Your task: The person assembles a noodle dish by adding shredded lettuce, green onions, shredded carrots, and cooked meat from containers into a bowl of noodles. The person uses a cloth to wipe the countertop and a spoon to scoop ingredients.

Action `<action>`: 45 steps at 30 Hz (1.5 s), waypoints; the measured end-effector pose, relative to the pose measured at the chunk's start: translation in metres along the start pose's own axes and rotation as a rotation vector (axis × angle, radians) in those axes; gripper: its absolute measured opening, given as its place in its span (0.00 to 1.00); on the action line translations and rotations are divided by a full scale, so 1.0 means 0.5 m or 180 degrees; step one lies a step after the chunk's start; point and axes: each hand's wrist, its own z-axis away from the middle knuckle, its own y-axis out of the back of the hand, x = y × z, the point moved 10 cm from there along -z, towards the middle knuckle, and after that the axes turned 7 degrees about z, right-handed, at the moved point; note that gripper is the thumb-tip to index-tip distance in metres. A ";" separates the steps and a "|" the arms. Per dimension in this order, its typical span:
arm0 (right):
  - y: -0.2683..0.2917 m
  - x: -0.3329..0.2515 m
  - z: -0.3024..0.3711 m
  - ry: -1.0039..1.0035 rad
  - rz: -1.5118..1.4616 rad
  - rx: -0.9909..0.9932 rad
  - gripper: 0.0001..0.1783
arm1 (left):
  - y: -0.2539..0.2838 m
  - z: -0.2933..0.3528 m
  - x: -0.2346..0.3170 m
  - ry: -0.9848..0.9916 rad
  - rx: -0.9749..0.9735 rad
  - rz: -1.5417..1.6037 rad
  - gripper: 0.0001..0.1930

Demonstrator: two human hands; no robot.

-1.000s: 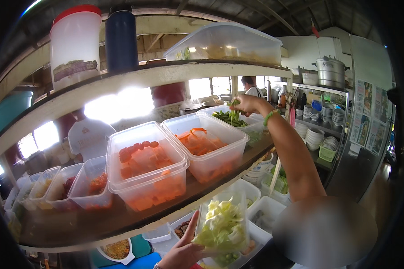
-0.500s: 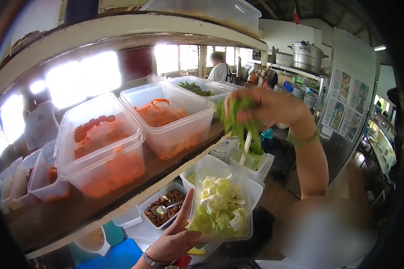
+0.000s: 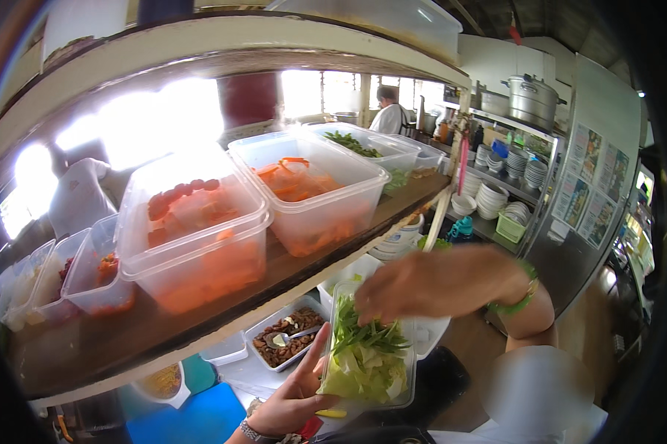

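My left hand (image 3: pixel 293 403) grips a clear plastic container (image 3: pixel 413 370) at its left side, thumb across the near corner and index finger along the wall. Torn pale green lettuce (image 3: pixel 363 377) fills the container, and darker green leafy strips (image 3: pixel 367 334) lie over its far part. Right above these strips is my right hand (image 3: pixel 437 285), bent downward with its fingertips at the greens. Motion blur and the hand's own back hide whether the fingers still hold any. A green band (image 3: pixel 524 296) circles the right wrist.
A wooden shelf (image 3: pixel 222 317) runs at the left, bearing a tub of orange shreds (image 3: pixel 326 233), a tub of red-orange pieces (image 3: pixel 200 274) and a tub of green leaves (image 3: pixel 393 157). Below it sit a tray of brown pieces with a spoon (image 3: pixel 274 364) and a blue board (image 3: pixel 193 418). Shelved bowls (image 3: pixel 490 198) stand beyond.
My right hand has come down from beside the shelf tubs, carrying green strips to the container. Green strips now lie on the lettuce. My left hand keeps its hold.
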 end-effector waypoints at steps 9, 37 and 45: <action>0.221 0.216 -0.211 -0.0713 0.1404 0.0303 0.43 | 0.026 0.052 0.015 -0.0219 0.0556 -0.0393 0.50; 0.244 0.230 -0.212 -0.0372 -0.0232 -0.0341 0.23 | 0.126 0.235 0.039 -0.0810 0.1285 -0.0164 0.48; 0.249 0.189 -0.043 -0.0596 0.0311 0.0885 0.08 | 0.353 0.485 -0.048 -0.1108 0.2368 -0.0037 0.49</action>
